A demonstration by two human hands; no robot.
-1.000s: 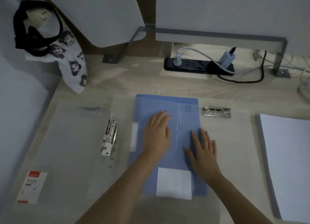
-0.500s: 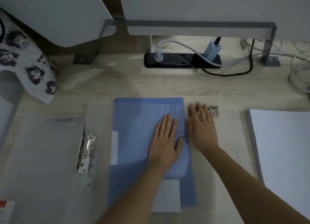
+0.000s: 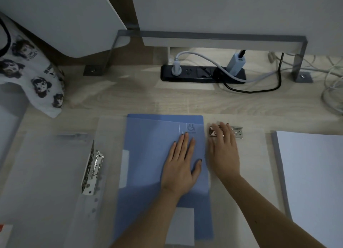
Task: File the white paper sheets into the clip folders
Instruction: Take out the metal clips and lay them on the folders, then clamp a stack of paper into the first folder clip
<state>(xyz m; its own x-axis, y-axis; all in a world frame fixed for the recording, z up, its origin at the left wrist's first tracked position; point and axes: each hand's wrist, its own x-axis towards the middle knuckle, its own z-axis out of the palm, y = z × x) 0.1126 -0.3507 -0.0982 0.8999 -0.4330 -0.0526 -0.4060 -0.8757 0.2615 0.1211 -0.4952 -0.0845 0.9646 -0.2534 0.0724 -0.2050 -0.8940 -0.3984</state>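
Since a second ago the right hand (image 3: 223,151) has left the blue folder (image 3: 148,154) and now lies on the metal clip (image 3: 237,133) beside that folder's top right corner. The left hand (image 3: 181,169) has shifted to the folder's right half. On the desk (image 3: 130,99), an open clear folder (image 3: 46,173) lies at left, its clip mechanism (image 3: 92,169) along the spine. The blue folder lies closed at centre. The stack of white paper (image 3: 311,182) sits at right, outside every folder. Left hand: flat, fingers straight and together, pressing the cover. Right hand: fingers extended over the clip, seemingly pressing rather than pinching, though the view is too dim to be certain.
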